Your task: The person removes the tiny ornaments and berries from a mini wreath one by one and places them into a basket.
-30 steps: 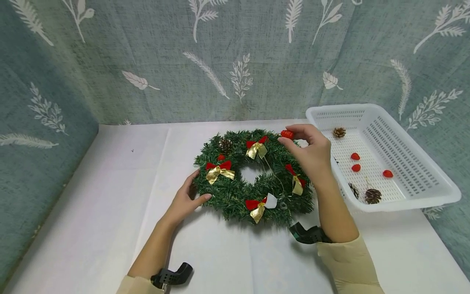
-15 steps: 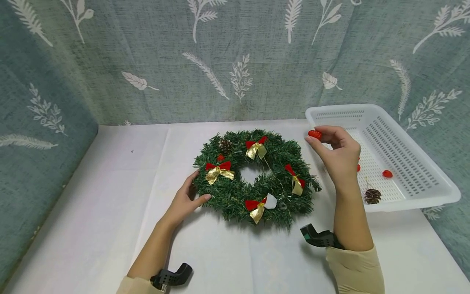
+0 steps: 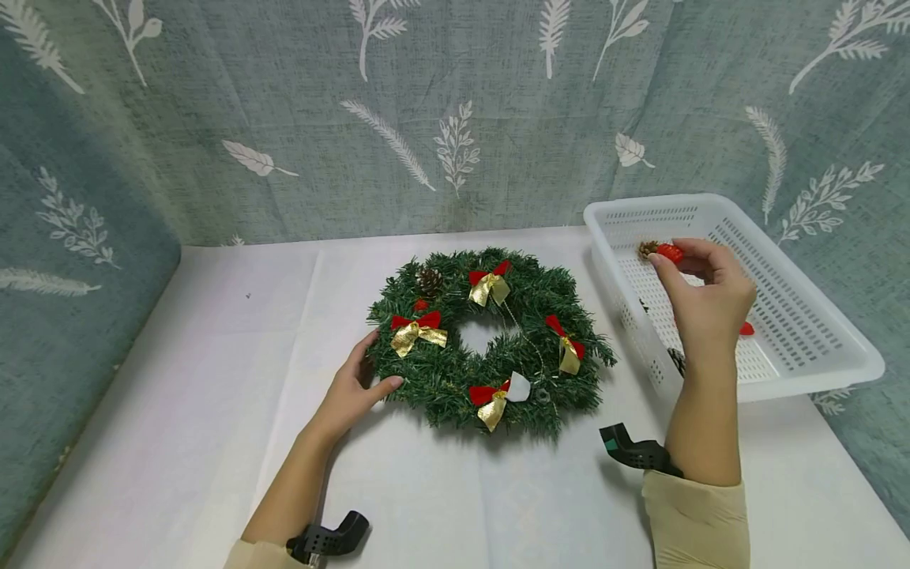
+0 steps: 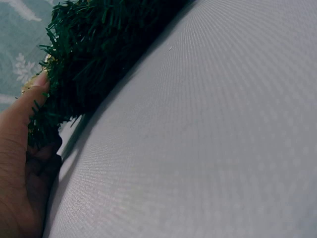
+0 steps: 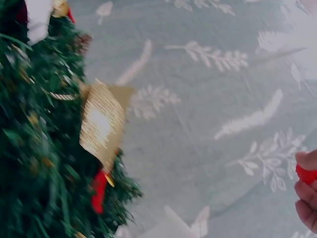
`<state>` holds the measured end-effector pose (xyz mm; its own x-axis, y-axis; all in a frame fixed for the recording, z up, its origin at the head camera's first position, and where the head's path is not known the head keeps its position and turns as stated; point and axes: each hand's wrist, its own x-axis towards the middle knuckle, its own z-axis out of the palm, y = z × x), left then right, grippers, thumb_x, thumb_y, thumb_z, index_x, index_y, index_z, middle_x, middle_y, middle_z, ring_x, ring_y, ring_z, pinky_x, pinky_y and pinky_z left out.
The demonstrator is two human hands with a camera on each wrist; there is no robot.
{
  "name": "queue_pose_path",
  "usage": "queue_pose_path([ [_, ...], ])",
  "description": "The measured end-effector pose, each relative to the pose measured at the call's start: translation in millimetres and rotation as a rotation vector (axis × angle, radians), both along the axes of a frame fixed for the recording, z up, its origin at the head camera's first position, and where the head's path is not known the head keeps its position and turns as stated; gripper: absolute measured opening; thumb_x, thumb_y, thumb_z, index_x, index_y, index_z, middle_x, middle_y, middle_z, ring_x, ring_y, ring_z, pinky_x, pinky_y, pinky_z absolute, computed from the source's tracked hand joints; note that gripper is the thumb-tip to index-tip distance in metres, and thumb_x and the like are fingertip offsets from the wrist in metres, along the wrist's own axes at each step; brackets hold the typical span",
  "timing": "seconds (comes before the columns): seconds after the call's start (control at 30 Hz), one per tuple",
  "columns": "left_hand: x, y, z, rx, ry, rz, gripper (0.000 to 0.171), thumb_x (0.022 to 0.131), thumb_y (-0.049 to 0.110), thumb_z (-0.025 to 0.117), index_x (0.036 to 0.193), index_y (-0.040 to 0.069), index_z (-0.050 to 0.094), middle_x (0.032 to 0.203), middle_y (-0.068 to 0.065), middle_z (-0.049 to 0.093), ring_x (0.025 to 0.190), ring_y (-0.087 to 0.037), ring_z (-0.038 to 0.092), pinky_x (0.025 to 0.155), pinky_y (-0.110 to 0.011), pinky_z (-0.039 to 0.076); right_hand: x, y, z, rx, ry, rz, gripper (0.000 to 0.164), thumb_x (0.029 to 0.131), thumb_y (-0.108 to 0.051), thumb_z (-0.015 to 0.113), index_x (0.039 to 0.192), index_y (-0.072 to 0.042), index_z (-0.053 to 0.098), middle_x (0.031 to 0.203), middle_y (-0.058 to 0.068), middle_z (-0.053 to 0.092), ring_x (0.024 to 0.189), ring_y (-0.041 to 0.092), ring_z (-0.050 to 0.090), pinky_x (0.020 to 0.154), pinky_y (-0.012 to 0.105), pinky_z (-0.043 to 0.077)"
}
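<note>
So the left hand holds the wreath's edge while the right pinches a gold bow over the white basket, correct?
No, not a gold bow: the head view shows the right hand pinching a red ornament over the white basket. The left hand does hold the wreath.

leaf-printed grey-green cloth [image 3: 313, 201] borders 3 sides of a white tabletop [image 3: 192, 442].

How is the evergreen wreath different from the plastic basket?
The evergreen wreath is green and ring-shaped; the plastic basket is white and roughly rectangular. The wreath looks bushy, while the basket has smooth, perforated walls. The left hand holds the wreath's edge; the right hand appears over the basket. Both are on the table, each with at least one pine cone.
</note>
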<state>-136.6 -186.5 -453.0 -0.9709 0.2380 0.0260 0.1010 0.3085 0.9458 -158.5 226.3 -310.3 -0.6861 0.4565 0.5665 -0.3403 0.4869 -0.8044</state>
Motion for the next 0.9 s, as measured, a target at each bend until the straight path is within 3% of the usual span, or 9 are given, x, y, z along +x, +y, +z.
queue_pose_path([
  [0.13, -1.5, 0.2, 1.5, -0.003, -0.002, 0.001, 0.082, 0.09, 0.022, 0.067, 0.153, 0.021, 0.014, 0.158, -0.009, 0.011, 0.144, -0.035, 0.014, 0.116, -0.053, 0.018, 1.8, 12.2, 3.1, -0.052, 0.007, -0.049, 0.023, 0.078, -0.01, 0.077, 0.1, -0.004, 0.071, 0.08, -0.017, 0.062, 0.067, -0.001, 0.059, 0.057, 0.01, 0.047],
  [0.3, -0.9, 0.0, 1.6, 0.002, -0.022, -0.002, 0.083, 0.09, 0.022, 0.067, 0.153, 0.021, 0.013, 0.159, -0.008, 0.01, 0.144, -0.035, 0.013, 0.116, -0.053, 0.017, 3.0, 24.6, 2.8, -0.084, 0.043, -0.11, 0.022, 0.077, -0.01, 0.078, 0.098, -0.006, 0.073, 0.082, -0.016, 0.064, 0.073, 0.001, 0.059, 0.068, 0.013, 0.046],
  [0.47, -0.5, 0.2, 0.9, 0.008, -0.03, 0.001, 0.083, 0.09, 0.022, 0.067, 0.153, 0.021, 0.013, 0.159, -0.007, 0.009, 0.144, -0.035, 0.012, 0.116, -0.053, 0.016, 1.5, 38.3, -0.9, -0.119, 0.001, -0.165, 0.023, 0.077, -0.013, 0.078, 0.1, -0.008, 0.073, 0.086, -0.015, 0.063, 0.075, 0.001, 0.059, 0.07, 0.013, 0.047],
  [0.67, -1.1, 0.1, 0.6, 0.003, -0.023, 0.006, 0.083, 0.089, 0.021, 0.068, 0.153, 0.02, 0.014, 0.159, -0.008, 0.01, 0.144, -0.034, 0.012, 0.116, -0.052, 0.016, 2.6, 55.6, -4.4, -0.275, -0.074, -0.206, 0.027, 0.076, -0.016, 0.08, 0.102, -0.008, 0.073, 0.088, -0.011, 0.063, 0.078, 0.003, 0.058, 0.072, 0.016, 0.047],
  [0.9, -0.3, -0.3, -0.2, 0.009, -0.022, 0.002, 0.083, 0.089, 0.021, 0.067, 0.153, 0.02, 0.014, 0.159, -0.007, 0.01, 0.144, -0.035, 0.012, 0.116, -0.052, 0.016, 6.5, 70.5, -7.2, -0.428, -0.003, -0.182, 0.028, 0.072, -0.009, 0.082, 0.098, -0.004, 0.074, 0.088, -0.004, 0.065, 0.077, 0.006, 0.058, 0.072, 0.018, 0.046],
])
